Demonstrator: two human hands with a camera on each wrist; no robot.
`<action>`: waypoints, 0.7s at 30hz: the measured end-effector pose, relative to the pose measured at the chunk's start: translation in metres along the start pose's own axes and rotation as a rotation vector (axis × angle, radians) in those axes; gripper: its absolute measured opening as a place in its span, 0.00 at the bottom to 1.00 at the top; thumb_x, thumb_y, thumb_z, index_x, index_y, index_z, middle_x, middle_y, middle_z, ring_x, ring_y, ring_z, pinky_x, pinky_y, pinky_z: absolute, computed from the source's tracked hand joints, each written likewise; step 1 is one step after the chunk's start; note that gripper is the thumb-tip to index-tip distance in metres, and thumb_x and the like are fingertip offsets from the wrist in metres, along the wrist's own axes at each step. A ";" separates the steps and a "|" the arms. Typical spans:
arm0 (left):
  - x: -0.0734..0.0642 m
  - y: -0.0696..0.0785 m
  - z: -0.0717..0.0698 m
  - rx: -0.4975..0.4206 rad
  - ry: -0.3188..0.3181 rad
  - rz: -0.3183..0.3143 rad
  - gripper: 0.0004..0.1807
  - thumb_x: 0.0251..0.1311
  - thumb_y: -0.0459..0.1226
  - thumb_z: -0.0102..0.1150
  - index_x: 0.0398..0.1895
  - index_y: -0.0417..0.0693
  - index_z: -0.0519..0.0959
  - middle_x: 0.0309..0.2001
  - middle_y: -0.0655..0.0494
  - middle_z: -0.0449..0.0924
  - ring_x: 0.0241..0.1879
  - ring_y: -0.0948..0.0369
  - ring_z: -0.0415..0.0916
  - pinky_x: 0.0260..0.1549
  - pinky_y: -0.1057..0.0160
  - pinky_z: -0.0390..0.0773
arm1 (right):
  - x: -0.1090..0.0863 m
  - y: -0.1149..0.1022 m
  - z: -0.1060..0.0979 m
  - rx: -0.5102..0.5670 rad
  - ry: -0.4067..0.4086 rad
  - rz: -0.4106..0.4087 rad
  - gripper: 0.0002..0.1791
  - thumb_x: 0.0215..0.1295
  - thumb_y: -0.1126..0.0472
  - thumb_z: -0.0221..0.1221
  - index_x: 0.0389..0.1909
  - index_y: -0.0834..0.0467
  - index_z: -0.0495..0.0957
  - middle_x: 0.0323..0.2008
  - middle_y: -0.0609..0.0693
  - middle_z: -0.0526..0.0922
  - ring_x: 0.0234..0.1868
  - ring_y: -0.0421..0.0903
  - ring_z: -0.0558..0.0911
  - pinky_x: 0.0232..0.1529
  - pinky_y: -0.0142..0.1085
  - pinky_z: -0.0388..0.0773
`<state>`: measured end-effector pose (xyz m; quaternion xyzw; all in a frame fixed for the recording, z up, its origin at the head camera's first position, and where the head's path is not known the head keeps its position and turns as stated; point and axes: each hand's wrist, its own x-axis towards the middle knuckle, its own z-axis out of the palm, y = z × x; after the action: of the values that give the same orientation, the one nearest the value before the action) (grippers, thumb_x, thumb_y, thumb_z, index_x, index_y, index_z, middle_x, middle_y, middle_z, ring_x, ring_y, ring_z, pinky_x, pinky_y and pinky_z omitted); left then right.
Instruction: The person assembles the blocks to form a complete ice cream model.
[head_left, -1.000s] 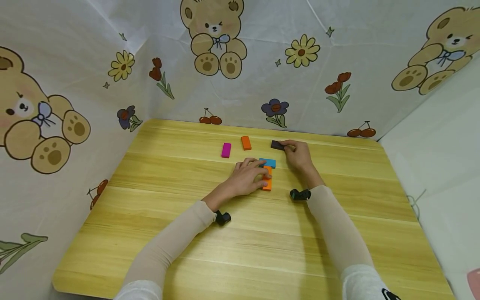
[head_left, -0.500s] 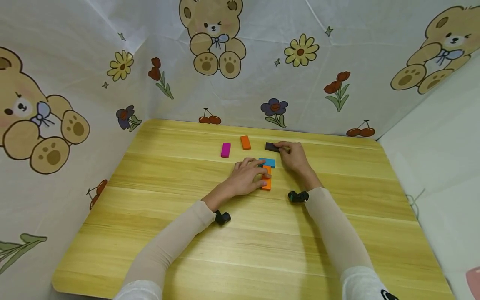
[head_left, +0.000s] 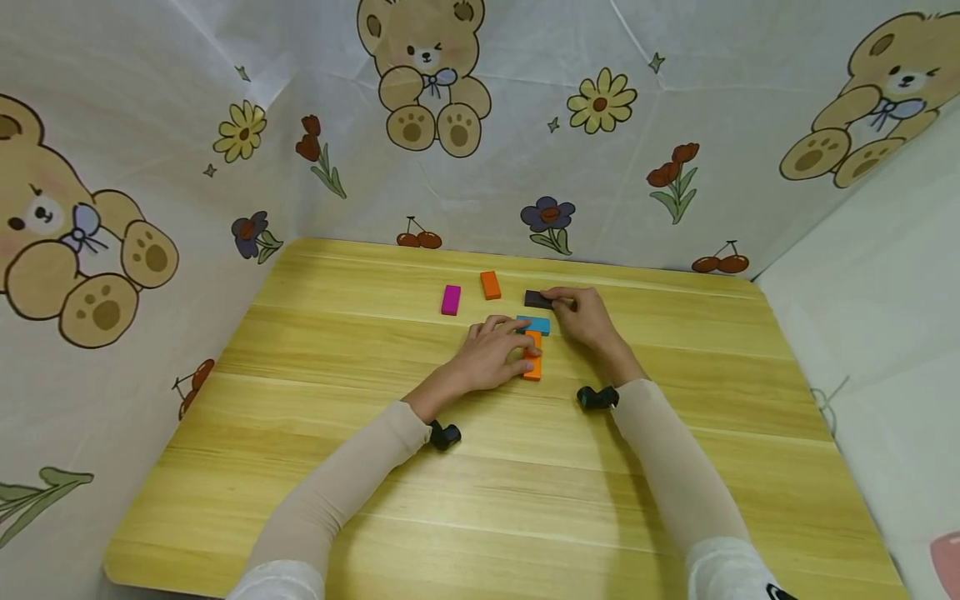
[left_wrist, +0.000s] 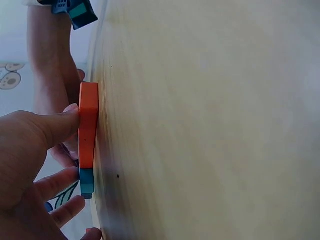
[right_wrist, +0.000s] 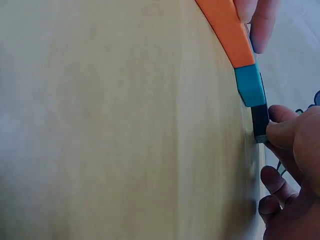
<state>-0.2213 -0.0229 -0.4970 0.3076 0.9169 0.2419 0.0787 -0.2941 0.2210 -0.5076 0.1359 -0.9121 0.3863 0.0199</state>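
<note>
Head view: a black block [head_left: 536, 299] is pinched by the right hand [head_left: 588, 318]; orange block [head_left: 536, 365] and blue block [head_left: 539, 326] are touched under the relaxed left hand [head_left: 491, 356].

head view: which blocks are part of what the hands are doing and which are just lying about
In the work:
black block, pinched by the right hand
near orange block, touched by the left hand
blue block, at the near orange block's far end

Apparently just lying about:
magenta block, untouched
far orange block, untouched
</note>
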 end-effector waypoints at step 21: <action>-0.001 0.001 -0.002 -0.007 -0.003 -0.001 0.10 0.78 0.53 0.60 0.56 0.72 0.84 0.85 0.56 0.61 0.84 0.47 0.52 0.77 0.34 0.56 | -0.012 -0.004 0.005 0.082 -0.048 -0.057 0.17 0.79 0.67 0.57 0.60 0.56 0.89 0.62 0.60 0.88 0.33 0.49 0.77 0.36 0.36 0.65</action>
<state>-0.2205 -0.0236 -0.4954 0.3071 0.9162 0.2444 0.0814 -0.2813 0.2175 -0.5102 0.1716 -0.8914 0.4194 0.0034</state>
